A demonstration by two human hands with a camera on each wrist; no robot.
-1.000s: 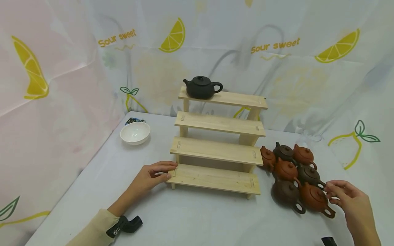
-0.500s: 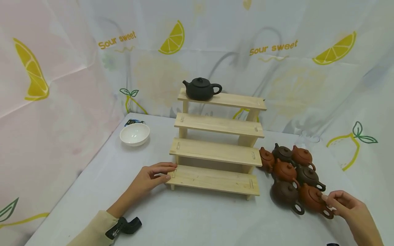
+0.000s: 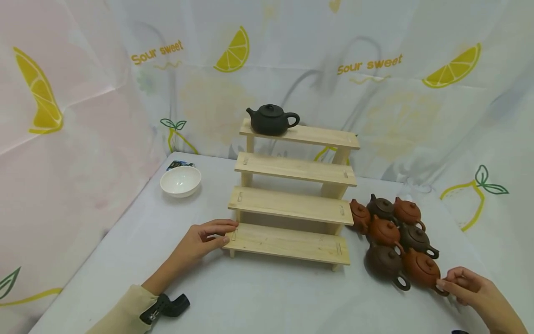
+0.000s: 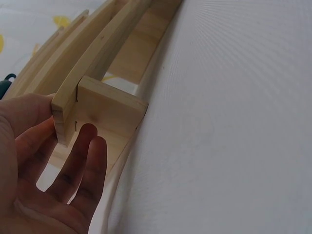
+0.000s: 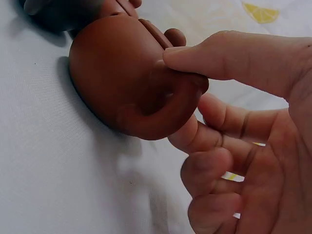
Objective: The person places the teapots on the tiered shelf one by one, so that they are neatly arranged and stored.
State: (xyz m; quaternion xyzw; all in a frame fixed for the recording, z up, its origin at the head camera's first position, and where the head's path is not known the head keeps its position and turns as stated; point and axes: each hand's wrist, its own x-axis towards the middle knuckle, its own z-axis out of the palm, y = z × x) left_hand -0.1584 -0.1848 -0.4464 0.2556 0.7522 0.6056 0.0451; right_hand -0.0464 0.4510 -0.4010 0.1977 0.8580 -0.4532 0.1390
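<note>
Red teapot (image 3: 421, 270), one: on bench (image 3: 258, 301), beside other teapots (image 3: 383, 262); handle (image 5: 165, 119) pinched by fingers of my right hand (image 3: 473, 288). Stand (image 3: 288, 204), one: bottom shelf (image 3: 283, 242) touched at left end by my left hand (image 3: 204, 237), fingers loosely spread. Black teapot (image 3: 269, 122), one: top shelf (image 3: 327, 136)

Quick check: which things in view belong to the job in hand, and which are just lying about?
Likely the job:
wooden stand, touched by left hand
black teapot on its top shelf
reddish-brown teapot, handle pinched by right hand
six other teapots clustered nearby

Likely just lying about:
white bowl
small dark printed item behind it
</note>
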